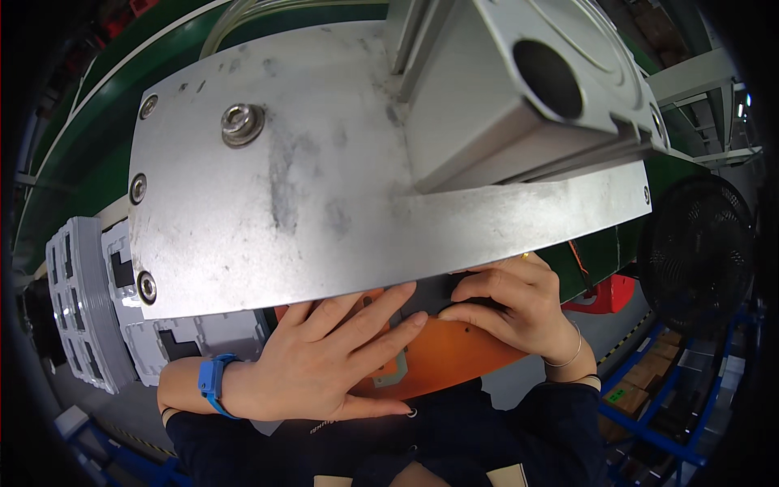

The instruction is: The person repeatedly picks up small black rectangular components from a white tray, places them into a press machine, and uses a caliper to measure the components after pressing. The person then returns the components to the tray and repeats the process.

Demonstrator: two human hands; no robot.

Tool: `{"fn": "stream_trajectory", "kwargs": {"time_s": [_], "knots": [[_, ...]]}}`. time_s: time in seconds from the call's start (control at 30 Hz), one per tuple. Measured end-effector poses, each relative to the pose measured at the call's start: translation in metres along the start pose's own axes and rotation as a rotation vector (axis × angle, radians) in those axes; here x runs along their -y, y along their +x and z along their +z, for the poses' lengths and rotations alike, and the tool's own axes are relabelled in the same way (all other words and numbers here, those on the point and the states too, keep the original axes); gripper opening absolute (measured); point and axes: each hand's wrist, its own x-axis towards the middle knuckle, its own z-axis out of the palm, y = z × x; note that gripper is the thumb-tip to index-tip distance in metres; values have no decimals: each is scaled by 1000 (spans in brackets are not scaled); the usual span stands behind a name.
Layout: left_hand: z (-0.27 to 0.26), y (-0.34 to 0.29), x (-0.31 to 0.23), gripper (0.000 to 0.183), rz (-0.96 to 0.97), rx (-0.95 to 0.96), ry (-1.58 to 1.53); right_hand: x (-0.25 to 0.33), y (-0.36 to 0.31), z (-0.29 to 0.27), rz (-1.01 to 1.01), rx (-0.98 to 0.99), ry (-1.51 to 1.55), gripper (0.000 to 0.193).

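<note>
Below the front edge of a large silvery metal plate (pixel 324 227) lies an orange board (pixel 471 353), partly hidden by the plate and my hands. My left hand (pixel 312 361) rests over its left part, fingers stretched and apart, holding nothing. A small greenish-grey patch (pixel 395 371) shows on the board beside that hand. My right hand (pixel 515 304) has its fingers curled and its thumb low on the board, closed at the edge of a dark flat piece (pixel 430 296). Most of this piece is out of sight under the plate, so its kind cannot be told.
A metal column (pixel 487 122) rises from the plate, and a large bolt (pixel 241 123) stands on it. Stacked grey plastic trays (pixel 85 304) are on the left. To the right are a black fan (pixel 699 252), a red object (pixel 613 294) and a blue-framed rack (pixel 673 442). Green surface (pixel 122 101) lies behind.
</note>
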Motion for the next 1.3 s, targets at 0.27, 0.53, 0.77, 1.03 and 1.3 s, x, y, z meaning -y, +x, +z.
{"fn": "stream_trajectory", "kwargs": {"time_s": [0.27, 0.53, 0.77, 1.03, 1.3], "knots": [[0, -1, -1, 81, -2, 15, 10, -1, -4, 2, 9, 1, 5, 23], [0, 1, -2, 79, -8, -3, 21, 0, -2, 2, -8, -17, -2, 23], [1, 3, -2, 77, 1, -24, 29, 1, 1, 1, -16, -26, 6, 23], [-1, 5, -5, 73, 20, -70, 64, 1, 1, 1, -23, -38, -16, 24], [-2, 5, -6, 69, 32, -129, 55, -1, 1, 1, -67, -36, -49, 25]]}}
